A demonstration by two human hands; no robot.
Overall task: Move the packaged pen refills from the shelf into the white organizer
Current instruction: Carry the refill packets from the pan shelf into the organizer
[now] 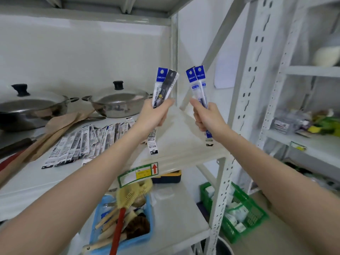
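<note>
Both hands raised over the shelf (184, 144), pale, smooth board on a perforated metal frame. Left hand (155, 115) fist-curled round flat, glossy refill packs (164, 83), blue and black headers up, long axis near upright, tails hanging below the fist. Right hand (206, 116) grips two more packs (197, 80), blue headers up, tilted slightly left. More slim packs in a row (86, 142) lie flat on the shelf, long axes running front to back. Behind them, two steel lidded pans (117, 102), shiny, black knobs. Left edge: wooden handles. Below: blue basket (147, 238) of brushes, green crate (253, 210).
</note>
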